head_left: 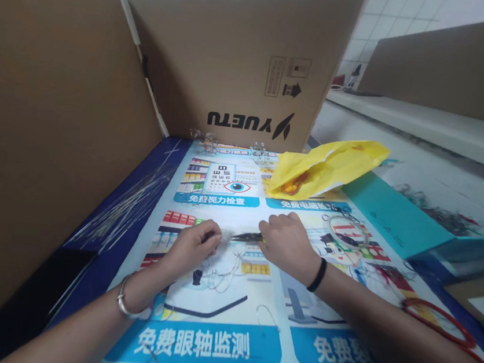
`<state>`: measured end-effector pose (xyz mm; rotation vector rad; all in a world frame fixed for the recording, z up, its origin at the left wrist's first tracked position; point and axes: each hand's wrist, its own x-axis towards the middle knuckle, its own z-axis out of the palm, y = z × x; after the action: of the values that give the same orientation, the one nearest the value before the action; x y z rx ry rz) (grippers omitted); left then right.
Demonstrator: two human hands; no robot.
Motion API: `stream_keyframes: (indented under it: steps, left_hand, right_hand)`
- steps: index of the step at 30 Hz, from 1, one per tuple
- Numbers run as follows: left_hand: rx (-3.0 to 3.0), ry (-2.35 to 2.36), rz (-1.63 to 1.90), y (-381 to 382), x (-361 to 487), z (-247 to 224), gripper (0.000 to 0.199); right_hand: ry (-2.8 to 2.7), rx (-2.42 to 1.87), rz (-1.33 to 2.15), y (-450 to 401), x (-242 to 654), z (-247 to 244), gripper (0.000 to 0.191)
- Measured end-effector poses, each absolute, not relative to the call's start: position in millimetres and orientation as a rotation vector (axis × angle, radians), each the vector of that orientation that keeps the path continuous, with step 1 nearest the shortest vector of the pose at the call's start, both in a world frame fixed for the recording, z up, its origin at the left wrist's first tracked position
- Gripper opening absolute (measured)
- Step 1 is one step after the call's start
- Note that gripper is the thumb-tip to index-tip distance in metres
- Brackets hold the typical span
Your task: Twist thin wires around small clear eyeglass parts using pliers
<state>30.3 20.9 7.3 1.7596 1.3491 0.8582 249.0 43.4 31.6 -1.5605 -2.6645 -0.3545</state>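
Observation:
My right hand (286,245) is closed around a pair of pliers (248,237). Their dark, narrow jaws point left, towards the fingertips of my left hand (198,245). Those fingers are pinched together, and what they hold is too small and blurred to make out. Just below, between both hands, thin silvery wire loops (225,279) show over the printed sheet; I cannot tell whether they hang from the fingers or lie flat. A bent piece of wire (268,318) lies nearer to me.
A yellow bag (329,165) lies beyond my right hand, near a wire coil (347,231) and a turquoise box (395,213). Straight wires (128,206) are spread at left. Red rings (440,320) lie at right. Cardboard panels (238,59) stand behind and left.

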Motion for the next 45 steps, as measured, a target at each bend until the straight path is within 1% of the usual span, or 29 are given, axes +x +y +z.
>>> stream_keyframes:
  steps: [5, 18, 25, 36, 45]
  left_hand:
    - [1.84, 1.349, 0.893, 22, 30, 6, 0.009]
    - [1.99, 1.335, 0.914, 21, 31, 7, 0.012]
    - [2.125, 1.364, 0.843, 22, 28, 7, 0.012]
    - [2.266, 1.327, 0.948, 22, 29, 3, 0.015]
    - [2.296, 1.417, 0.844, 19, 30, 9, 0.015]
  right_hand:
    - [-2.73, -1.556, -0.37, 38, 249, 39, 0.019]
    - [-2.782, -1.503, -0.42, 30, 241, 35, 0.016]
    - [-2.777, -1.488, -0.426, 33, 243, 32, 0.017]
    - [-2.84, -1.501, -0.429, 30, 243, 33, 0.017]
    - [-2.851, -1.503, -0.441, 30, 242, 34, 0.016]
